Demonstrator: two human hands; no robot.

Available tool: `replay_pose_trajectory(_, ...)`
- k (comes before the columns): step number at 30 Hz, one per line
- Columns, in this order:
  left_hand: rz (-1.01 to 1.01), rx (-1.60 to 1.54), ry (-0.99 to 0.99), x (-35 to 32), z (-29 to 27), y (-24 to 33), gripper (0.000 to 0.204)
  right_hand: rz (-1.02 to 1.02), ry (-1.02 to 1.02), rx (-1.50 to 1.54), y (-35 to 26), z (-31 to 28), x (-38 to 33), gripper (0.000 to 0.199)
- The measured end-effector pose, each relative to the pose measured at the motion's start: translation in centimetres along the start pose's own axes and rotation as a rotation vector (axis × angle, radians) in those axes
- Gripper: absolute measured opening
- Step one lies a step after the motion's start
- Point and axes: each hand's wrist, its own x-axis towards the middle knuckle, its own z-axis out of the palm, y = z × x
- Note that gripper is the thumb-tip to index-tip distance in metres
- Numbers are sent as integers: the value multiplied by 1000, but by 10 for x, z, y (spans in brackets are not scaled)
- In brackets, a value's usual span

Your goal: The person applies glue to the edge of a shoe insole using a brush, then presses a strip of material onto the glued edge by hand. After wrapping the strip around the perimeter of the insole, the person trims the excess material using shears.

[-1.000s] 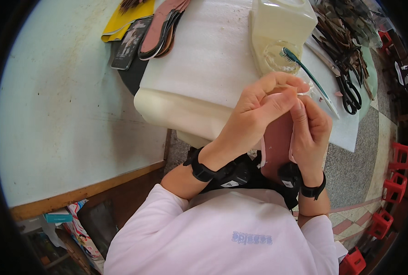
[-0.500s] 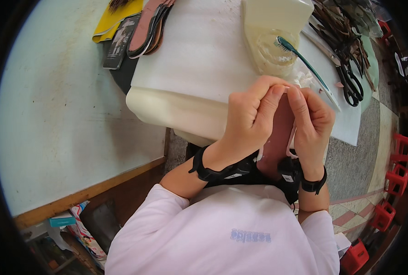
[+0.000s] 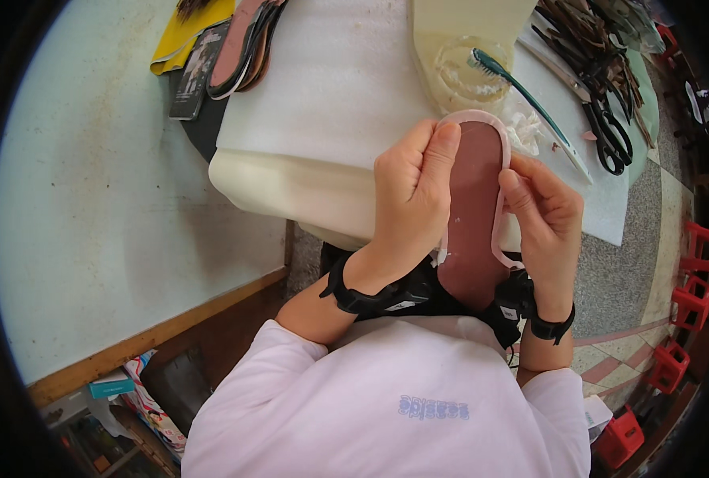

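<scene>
A dusky red shoe insole [image 3: 475, 203] is held up in front of my chest, its rounded end pointing away from me. A pale pink edging strip [image 3: 498, 221] runs around the rounded end and down the sides, with loose ends near the lower part. My left hand [image 3: 420, 179] grips the insole's upper left edge, thumb on top and fingers underneath. At the right edge, my right hand [image 3: 542, 209] pinches the strip and the insole rim between thumb and fingers.
Beyond my hands, a teal toothbrush [image 3: 522, 95] lies across a round tub of pale paste [image 3: 472, 78]. Black-handled scissors [image 3: 608, 135] rest at the right beside dark scraps [image 3: 601, 48]. Stacked insoles [image 3: 243, 48], a phone [image 3: 199, 72] and yellow cloth [image 3: 191, 36] are at the far left.
My hands have parted from their meeting at the insole's rounded end. My right hand has slid down the right edge, my left slightly leftward, and the insole's face shows more fully.
</scene>
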Motion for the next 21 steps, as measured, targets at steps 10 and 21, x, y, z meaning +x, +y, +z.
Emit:
replay_pose_trajectory(10, -97, -142, -102, -24, 6, -1, 26, -86, 149, 57, 9, 2, 0, 12)
replay_pose_trajectory(21, -111, -165, -9, -25, -1, -2, 28, 92, -15, -56, 9, 0, -16, 13)
